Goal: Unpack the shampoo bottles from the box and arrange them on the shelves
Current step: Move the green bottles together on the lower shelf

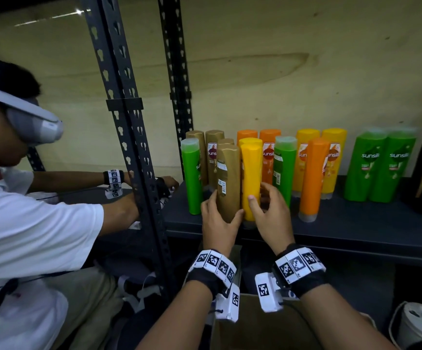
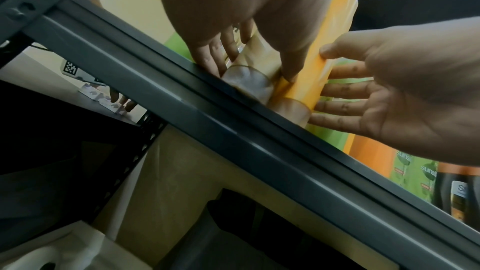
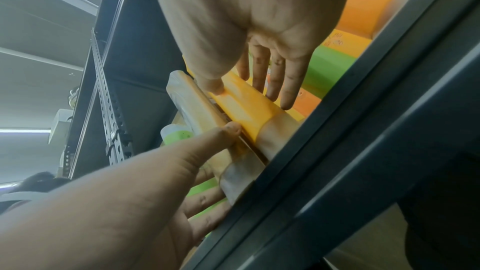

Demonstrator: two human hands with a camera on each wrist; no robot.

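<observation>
A gold shampoo bottle (image 1: 227, 173) (image 2: 257, 56) stands cap-down near the front of the dark shelf (image 1: 331, 228). My left hand (image 1: 226, 205) (image 2: 253, 69) grips its lower part, thumb on the right side and fingers on the left. Beside it on the right, touching it, stands a yellow bottle (image 1: 251, 170) (image 3: 244, 106). My right hand (image 1: 260, 195) (image 3: 249, 98) has its thumb resting on the yellow bottle's front, while its straight, spread fingers reach past the bottle's right side. The cardboard box (image 1: 255, 324) sits below my wrists, its inside hidden.
Green (image 1: 192, 173), gold, orange (image 1: 313, 178) and yellow bottles stand in rows behind and on both sides. A green pair (image 1: 379, 168) stands further right. A black slotted post (image 1: 134, 147) rises to the left, where another person (image 1: 28, 210) works. A white bucket (image 1: 419, 324) sits at the lower right.
</observation>
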